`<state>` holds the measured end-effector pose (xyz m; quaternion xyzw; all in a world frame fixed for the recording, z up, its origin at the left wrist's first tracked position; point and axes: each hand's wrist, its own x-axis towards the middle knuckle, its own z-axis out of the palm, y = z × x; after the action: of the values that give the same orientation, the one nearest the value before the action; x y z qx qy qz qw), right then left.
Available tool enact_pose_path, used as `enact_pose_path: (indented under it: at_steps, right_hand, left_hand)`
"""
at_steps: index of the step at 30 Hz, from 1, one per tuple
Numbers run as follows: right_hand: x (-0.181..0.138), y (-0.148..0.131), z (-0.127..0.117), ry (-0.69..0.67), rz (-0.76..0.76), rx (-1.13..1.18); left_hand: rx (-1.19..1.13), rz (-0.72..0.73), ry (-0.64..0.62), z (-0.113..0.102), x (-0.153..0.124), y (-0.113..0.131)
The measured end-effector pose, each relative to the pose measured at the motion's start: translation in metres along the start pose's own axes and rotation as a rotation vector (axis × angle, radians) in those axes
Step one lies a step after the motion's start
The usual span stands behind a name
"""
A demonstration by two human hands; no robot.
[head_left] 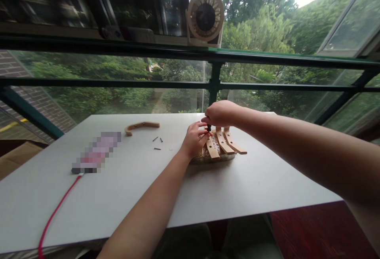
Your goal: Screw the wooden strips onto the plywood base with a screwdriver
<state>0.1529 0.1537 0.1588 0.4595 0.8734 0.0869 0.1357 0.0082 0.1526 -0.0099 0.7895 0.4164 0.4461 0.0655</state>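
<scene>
In the head view my right hand point(222, 112) is closed, seen from above, around a short dark tool that looks like a screwdriver point(209, 127), held upright. Just below it, the fingers of my left hand point(194, 137) close on the upper part of a wooden hook point(213, 152), near the tool's lower end. The tool's tip is hidden by my fingers. That hook lies on a clear, patterned box-like base point(230, 157). Beside it to the right, a second wooden hook point(222, 142) and a third wooden hook point(234, 144) rest on the same base, with dark holes or screw heads showing.
Another curved wooden hook point(145, 124) lies at the back left of the white table point(237, 191). Near it are three loose screws point(157, 149). A blurred-out phone-like object point(99, 150) with a red cable point(59, 207) lies left. Behind stand a railing point(133, 82) and a round fan point(206, 16).
</scene>
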Motion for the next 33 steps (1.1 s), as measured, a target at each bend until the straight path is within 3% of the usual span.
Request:
enact_pose_path:
  at_steps: [2,6,12,22,29,33]
  right_hand:
    - [-0.007,0.001,0.003,0.064,-0.054,0.052]
    - [-0.016,0.014,0.009,0.064,-0.189,0.177]
    - [-0.008,0.029,0.017,0.077,-0.242,0.303]
    - [0.004,0.012,0.053,0.446,-0.046,0.429]
    - [-0.029,0.028,0.058,0.579,-0.026,0.601]
    - [-0.053,0.045,0.054,0.878,-0.007,0.871]
  left_hand:
    - [0.001,-0.003,-0.012,-0.001,0.000,0.001]
    - [0.001,0.002,-0.049,-0.004,0.000,0.003]
    - [-0.001,-0.024,-0.090,-0.007,0.000,0.005]
    - [-0.116,-0.085,-0.140,-0.013,0.000,0.016]
    - [-0.144,-0.072,-0.089,-0.013,-0.005,0.016]
    - [-0.126,-0.101,-0.080,-0.013,-0.007,0.018]
